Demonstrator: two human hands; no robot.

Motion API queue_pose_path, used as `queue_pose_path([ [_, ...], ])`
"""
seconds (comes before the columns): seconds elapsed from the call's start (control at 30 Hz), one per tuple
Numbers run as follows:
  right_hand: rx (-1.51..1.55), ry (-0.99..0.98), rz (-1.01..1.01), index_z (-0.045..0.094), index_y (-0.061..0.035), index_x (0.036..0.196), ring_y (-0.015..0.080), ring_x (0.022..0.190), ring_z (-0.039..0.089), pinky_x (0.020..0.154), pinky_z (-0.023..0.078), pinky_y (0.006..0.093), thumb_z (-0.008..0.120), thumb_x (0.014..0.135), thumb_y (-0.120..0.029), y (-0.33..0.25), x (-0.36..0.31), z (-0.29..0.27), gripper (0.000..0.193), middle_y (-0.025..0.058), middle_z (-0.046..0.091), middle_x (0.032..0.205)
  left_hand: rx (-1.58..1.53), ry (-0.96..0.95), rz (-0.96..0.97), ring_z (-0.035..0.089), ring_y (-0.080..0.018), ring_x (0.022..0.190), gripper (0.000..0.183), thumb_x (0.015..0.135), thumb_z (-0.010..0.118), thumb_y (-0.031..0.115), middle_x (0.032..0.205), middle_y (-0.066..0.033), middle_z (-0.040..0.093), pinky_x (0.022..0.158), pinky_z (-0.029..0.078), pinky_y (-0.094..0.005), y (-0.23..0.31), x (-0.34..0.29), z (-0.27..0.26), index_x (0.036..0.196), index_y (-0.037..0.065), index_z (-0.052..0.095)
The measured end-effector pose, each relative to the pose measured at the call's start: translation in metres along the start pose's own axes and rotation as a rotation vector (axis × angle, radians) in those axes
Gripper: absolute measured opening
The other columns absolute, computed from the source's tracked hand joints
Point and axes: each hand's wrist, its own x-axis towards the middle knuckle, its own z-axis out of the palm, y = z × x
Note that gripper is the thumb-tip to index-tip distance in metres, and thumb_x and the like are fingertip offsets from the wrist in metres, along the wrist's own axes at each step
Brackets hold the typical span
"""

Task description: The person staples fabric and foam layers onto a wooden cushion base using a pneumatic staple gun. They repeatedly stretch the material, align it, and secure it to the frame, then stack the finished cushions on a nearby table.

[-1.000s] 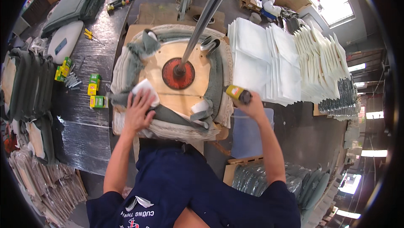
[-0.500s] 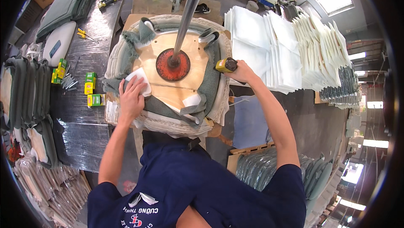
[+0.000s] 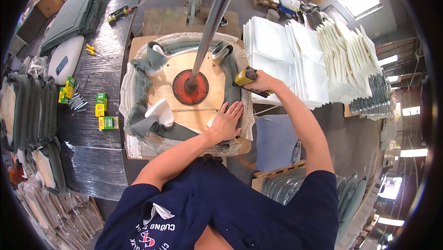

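A wooden seat board point(image 3: 158, 89) lies face up in front of me, ringed by grey-green fabric point(image 3: 230, 81) folded partly over its edge. A red round plate point(image 3: 179, 92) at the foot of a metal rod point(image 3: 210, 35) presses on its middle. My left hand point(image 3: 226, 121) rests on the fabric at the near right corner, fingers stretched out and fairly flat. My right hand point(image 3: 263, 82) is closed round a yellow and black staple gun point(image 3: 242, 77), whose nose is by the right edge of the fabric. A white foam flap point(image 3: 160, 112) sticks up at the near left.
On the dark wrapped table point(image 3: 92, 157) at left lie green and yellow boxes point(image 3: 108, 123), loose staple strips point(image 3: 78, 102), yellow-handled pliers point(image 3: 94, 51) and another tool point(image 3: 121, 13). White sheets point(image 3: 267, 51) are stacked at right. Covered seats point(image 3: 32, 107) stand at far left.
My left hand has left the white flap at the left and crossed to the near right corner of the seat. The staple gun stays by the right edge, now turned somewhat.
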Motion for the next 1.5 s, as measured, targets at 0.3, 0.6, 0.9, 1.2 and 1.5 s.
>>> queue_pose_path([
  [0.3,0.130,-0.145,0.186,0.076,-0.0100,0.115,0.0118,0.060,0.056,0.056,0.050,0.0285,0.089,0.084,-0.033,-0.010,-0.038,0.012,0.041,0.0005,0.066,0.074,0.113,-0.068,-0.119,0.033,-0.0385,0.158,0.100,0.089,0.067,0.051,0.170,-0.0284,0.034,0.128,0.025,-0.0519,0.007,-0.030,-0.008,0.161,-0.011,0.034],
  [0.6,0.123,-0.141,0.139,0.076,-0.0059,0.114,0.0142,0.065,0.062,0.062,0.055,0.0312,0.090,0.083,-0.035,-0.016,-0.069,0.040,0.045,0.0038,0.071,0.078,0.199,-0.057,-0.096,0.041,-0.0406,0.153,0.087,0.095,0.063,0.049,0.160,-0.0311,0.048,0.124,0.028,-0.0549,-0.005,-0.036,-0.013,0.153,-0.014,0.045],
  [0.9,-0.029,-0.072,-0.131,0.075,-0.0060,0.114,0.0320,0.087,0.074,0.084,0.060,0.0415,0.087,0.080,-0.029,0.009,-0.090,0.085,0.043,0.0158,0.080,0.098,-0.155,0.143,-0.027,0.039,-0.0378,0.153,0.075,0.094,0.071,0.040,0.163,-0.0237,0.045,0.122,0.031,-0.0517,-0.038,-0.107,-0.022,0.154,-0.001,0.051],
  [1.2,-0.004,0.495,0.031,0.075,-0.0115,0.094,0.0419,0.078,0.072,0.071,0.060,0.0473,0.082,0.081,-0.031,-0.022,-0.153,0.150,0.024,0.0194,0.074,0.080,-0.505,-0.019,-0.252,0.059,-0.0365,0.121,0.049,0.091,0.076,0.031,0.123,-0.0168,0.068,0.110,0.041,-0.0498,-0.021,-0.105,-0.039,0.128,-0.001,0.069],
  [1.5,0.739,0.976,0.300,0.074,-0.0079,0.106,0.0443,0.083,0.072,0.072,0.058,0.0445,0.083,0.080,-0.019,-0.052,-0.217,0.294,0.030,0.0211,0.074,0.085,-1.053,-0.236,-0.230,0.069,-0.0277,0.111,0.037,0.103,0.067,0.026,0.121,-0.0167,0.075,0.103,0.051,-0.0396,-0.024,-0.067,-0.008,0.126,-0.003,0.072],
])
